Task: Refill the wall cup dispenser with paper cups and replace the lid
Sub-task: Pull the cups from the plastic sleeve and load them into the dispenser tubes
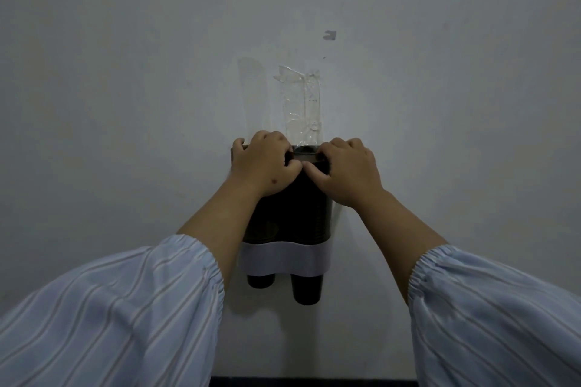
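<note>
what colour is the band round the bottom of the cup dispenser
White, a wavy-edged band below the dark dispenser body; seen in the head view.

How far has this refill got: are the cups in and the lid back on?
Cups look loaded: dark cups poke out below the white band of the wall dispenser. In hand: the left hand and right hand both grip its top edge, apparently at the lid. Whether the lid is fully seated is hidden by the fingers, so that remains to confirm.

No text, label, brand or number can be read anywhere — nothing legible at all.
</note>
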